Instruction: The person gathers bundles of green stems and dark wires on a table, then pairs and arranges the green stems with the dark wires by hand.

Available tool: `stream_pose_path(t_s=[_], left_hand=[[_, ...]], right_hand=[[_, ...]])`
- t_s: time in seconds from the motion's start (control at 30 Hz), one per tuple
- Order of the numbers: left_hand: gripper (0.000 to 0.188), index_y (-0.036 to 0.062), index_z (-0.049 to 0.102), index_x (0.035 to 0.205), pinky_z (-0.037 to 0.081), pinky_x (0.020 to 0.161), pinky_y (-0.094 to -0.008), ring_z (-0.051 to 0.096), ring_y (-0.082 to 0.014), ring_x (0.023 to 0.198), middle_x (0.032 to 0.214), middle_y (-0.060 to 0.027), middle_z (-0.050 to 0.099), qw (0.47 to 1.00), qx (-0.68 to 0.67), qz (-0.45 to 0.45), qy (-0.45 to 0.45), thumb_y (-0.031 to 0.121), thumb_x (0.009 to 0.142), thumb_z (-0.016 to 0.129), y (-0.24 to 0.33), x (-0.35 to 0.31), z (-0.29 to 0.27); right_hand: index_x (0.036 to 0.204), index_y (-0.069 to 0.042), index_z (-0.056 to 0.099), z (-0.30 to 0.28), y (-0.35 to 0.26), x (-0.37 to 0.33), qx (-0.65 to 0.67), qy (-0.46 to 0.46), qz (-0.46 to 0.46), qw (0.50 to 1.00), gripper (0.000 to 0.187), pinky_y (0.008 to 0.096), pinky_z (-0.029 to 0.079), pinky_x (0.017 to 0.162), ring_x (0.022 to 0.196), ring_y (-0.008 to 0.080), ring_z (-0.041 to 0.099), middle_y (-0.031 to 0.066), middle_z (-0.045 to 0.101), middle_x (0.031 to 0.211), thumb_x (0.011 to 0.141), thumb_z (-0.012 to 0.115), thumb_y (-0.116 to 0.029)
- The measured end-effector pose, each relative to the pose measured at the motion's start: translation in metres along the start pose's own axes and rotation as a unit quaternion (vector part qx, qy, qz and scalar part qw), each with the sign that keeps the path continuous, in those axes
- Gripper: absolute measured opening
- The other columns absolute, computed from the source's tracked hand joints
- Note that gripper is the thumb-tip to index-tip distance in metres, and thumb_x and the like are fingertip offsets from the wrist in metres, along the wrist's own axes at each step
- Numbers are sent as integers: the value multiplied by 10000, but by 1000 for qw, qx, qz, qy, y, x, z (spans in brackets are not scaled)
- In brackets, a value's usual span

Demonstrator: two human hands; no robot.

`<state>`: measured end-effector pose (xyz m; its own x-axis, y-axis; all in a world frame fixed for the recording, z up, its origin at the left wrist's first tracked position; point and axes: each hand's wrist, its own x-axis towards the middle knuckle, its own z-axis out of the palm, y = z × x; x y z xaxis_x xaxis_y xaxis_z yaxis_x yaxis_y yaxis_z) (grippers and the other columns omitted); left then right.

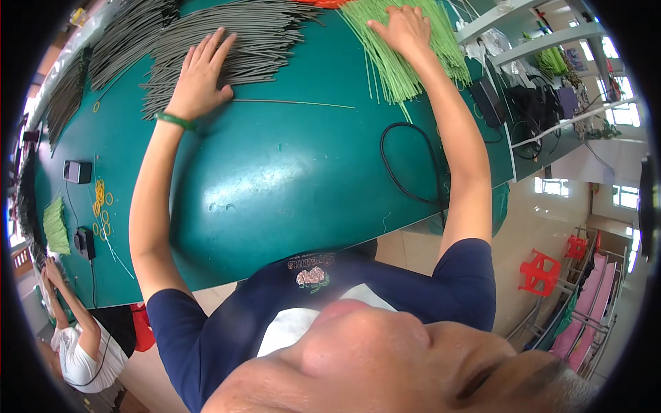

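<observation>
My left hand (198,86) lies with fingers stretched apart at the near left edge of a wide heap of dark grey thin sticks (255,51). A green bangle (175,122) circles that wrist. By its thumb, one thin stick (296,102), grey at the left and pale green at the right, lies across the green tabletop (275,151); I cannot tell if the thumb touches it. My right hand (406,29), fingers spread, rests on a pile of light green thin stems (365,45) at the far right. Any stem under its palm is hidden.
More dark stick heaps (127,48) lie far left. A black cable loop (385,155) and a black box (487,102) are at the right. Yellow rubber bands (101,196) and small black devices (77,171) sit left. A co-worker (86,344) works at lower left. Red stools (539,272) stand right.
</observation>
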<state>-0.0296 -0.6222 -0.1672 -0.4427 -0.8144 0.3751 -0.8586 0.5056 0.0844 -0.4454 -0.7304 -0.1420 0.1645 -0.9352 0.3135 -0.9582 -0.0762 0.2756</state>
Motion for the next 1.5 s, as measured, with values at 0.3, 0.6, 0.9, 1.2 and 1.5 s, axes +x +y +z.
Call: stream_pose_path(t_s=[0.3, 0.6, 0.9, 1.2, 1.5], left_hand=[[942, 197, 371, 1591, 383, 1194, -446, 439, -319, 1429, 1614, -55, 409, 998, 28, 45, -24, 110, 749, 783, -32, 46, 17], [882, 205, 381, 1584, 398, 1194, -423, 457, -306, 1412, 1588, -45, 435, 998, 18, 64, 7, 114, 805, 783, -31, 37, 11], [746, 126, 503, 1446, 444, 1074, -423, 512, -300, 1315, 1380, -96, 551, 998, 37, 41, 7, 137, 762, 799, -23, 34, -3], [536, 43, 594, 1215, 490, 998, -435, 582, -309, 1181, 1171, -108, 614, 998, 35, 45, -32, 113, 726, 803, -19, 33, 19], [516, 64, 553, 1212, 473, 972, -409, 591, -278, 1150, 1172, -74, 620, 996, 80, 41, 21, 10, 733, 736, -5, 15, 23]], right_hand=[[1112, -69, 750, 1, -31, -26, 54, -5, -34, 998, 477, 499, 498, 961, 1202, 331, 585, 151, 704, 1175, 889, 744, -490], [1078, -54, 725, -49, -126, -101, 451, -68, -306, 836, 246, 376, 562, 810, 896, 244, 704, 108, 715, 983, 925, 739, -245], [997, -19, 689, -78, -78, -151, 406, -171, -298, 847, 141, 430, 558, 826, 921, 324, 686, 134, 697, 972, 909, 685, -129], [969, -46, 739, -67, -45, -120, 391, -82, -199, 895, 167, 344, 558, 718, 755, 231, 694, 102, 718, 859, 914, 740, -204], [941, -47, 766, -12, -50, -26, 129, -52, 3, 990, 239, 496, 588, 765, 888, 395, 737, 193, 761, 935, 864, 750, -273]])
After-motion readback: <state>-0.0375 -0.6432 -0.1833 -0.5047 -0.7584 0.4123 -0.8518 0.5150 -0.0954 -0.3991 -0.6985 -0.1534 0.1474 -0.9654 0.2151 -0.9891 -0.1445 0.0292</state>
